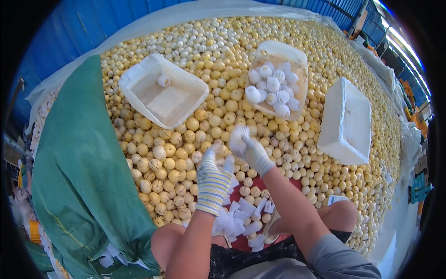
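My right hand, in a striped knit glove, is closed around a fruit in a white foam net sleeve; motion blurs it a little. Left of it, my left hand wears a matching glove, fingers apart and nothing visible between them. Both hands hover above a wide heap of round yellow fruits, many with dark stripes, like pepino melons. Between my legs, loose white foam sleeves lie scattered over a red surface. Ahead of my right hand, a white tub holds several sleeved fruits.
A second white tub at the left has one white sleeved piece inside. On the right a white foam box rests tilted on the fruits. Green cloth covers the left side. Blue corrugated walls stand behind plastic sheeting.
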### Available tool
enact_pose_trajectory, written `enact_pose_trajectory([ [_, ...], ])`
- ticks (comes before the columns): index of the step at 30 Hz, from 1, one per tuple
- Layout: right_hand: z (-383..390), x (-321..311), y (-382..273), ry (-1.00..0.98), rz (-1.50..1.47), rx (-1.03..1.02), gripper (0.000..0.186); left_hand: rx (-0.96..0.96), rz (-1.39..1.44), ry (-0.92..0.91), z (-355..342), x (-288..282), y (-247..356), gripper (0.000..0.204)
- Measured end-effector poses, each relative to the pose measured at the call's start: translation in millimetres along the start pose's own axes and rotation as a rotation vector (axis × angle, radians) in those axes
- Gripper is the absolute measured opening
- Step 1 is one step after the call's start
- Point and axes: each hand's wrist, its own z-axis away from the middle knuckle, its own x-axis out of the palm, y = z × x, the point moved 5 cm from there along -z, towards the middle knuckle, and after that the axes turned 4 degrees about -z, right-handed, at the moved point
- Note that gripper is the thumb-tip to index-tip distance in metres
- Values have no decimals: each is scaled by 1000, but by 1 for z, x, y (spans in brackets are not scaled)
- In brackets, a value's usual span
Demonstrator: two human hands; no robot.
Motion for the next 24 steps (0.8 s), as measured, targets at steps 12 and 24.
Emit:
enact_pose_trajectory([
  [12, 48, -39, 89, -199, 2089, -384, 48, -18, 191, -14, -6, -2, 19, 44],
  [24, 59, -7, 33, -188, 1210, 46, 31, 14, -217, -41, -6, -11, -2, 40],
])
